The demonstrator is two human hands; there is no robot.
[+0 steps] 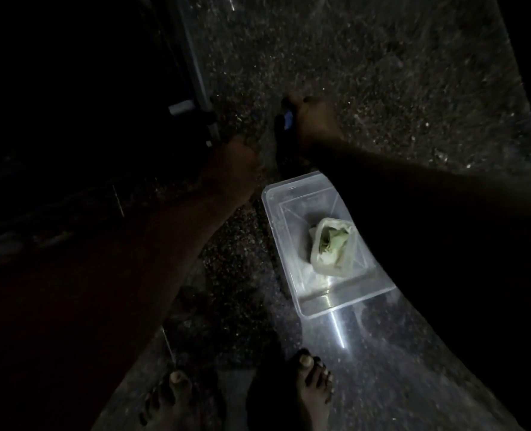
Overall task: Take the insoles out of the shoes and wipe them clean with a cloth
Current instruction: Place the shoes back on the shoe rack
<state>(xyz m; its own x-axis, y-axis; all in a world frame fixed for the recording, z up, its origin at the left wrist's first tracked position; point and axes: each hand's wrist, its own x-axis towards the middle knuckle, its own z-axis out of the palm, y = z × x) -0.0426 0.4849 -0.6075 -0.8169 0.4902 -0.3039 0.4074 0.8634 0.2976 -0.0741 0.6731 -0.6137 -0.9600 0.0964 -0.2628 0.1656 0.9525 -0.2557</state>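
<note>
Two hands are down at a dark shoe on the speckled floor. The right hand curls over its far end, where a scrap of blue shows, and the left hand sits just beside it, too dim to tell whether it grips anything. This looks like the first step, freeing the insole, which I cannot see; next, fingers must hook inside and pull while the other hand steadies the shoe, with the green cloth lying in the clear box nearby.
</note>
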